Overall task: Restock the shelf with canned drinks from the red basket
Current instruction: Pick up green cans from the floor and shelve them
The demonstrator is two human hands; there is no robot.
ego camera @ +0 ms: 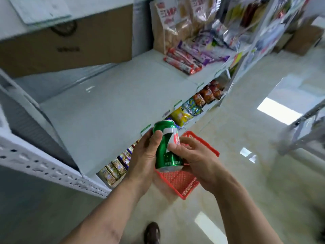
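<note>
Upper left of the frame: one brown carton (70,44) on the shelving, a pale sheet lying on top of it. Below it, left edge: a white perforated rail (52,171) of the rack, running down toward centre.

Centre left: one wide white shelf (109,106), its near stretch bare. Price tags clipped along its front lip; count uncertain through blur.

Under that lip, lower centre: a row of small gold snack packs (112,171), at least three, more behind blurred.

Centre: left hand (146,155) wraps one green can (167,147) from the left, thumb across its front. The can is tilted, top toward the shelf, held in the air just off the shelf lip and above the basket. Right hand (195,159) touches the can's right side and base, fingers curled against it. One can in all.

Directly below the hands: one red basket (182,184) on the floor, mesh bottom showing; contents hidden by hands.

Bottom centre: one dark shoe (152,233) on pale glossy floor tile (246,191).

Upper centre to right: far end of the shelf carries red and purple wrapped bars (190,59), stacked, too blurred to count, with tall tan bags (172,30) standing behind. Lower tier, centre right: yellow, blue and orange snack bags (193,106) in a row.

Far right: grey metal frame (302,131), blurred.
</note>
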